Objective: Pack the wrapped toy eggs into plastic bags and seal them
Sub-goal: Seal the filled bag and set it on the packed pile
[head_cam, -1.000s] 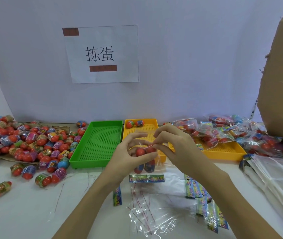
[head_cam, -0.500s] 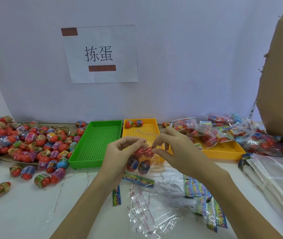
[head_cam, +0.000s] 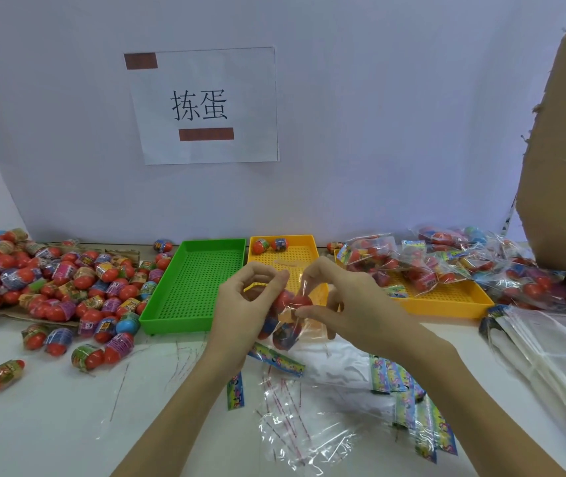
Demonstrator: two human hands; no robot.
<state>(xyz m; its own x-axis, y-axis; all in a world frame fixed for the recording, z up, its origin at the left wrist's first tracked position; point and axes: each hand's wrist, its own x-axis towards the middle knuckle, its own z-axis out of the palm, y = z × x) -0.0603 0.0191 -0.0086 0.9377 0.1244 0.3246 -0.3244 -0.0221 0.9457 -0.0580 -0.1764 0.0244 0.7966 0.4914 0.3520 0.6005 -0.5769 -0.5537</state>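
A paper sign (head_cam: 206, 105) hangs on the wall; a cardboard box (head_cam: 564, 166) stands right.

Both forearms bare, reaching up from the lower edge and converging toward the middle. Left hand (head_cam: 240, 308) raised, back of the hand toward the camera, fingers curled inward, thumb and forefinger tips meeting in a pinch at the top. Right hand (head_cam: 347, 304) level with it, just beside, palm turned leftward, fingers bent; thumb and forefinger pinched together at the lower left, the other fingers arched above. Fingertips of the two hands nearly touch. Wrists held off the surface.
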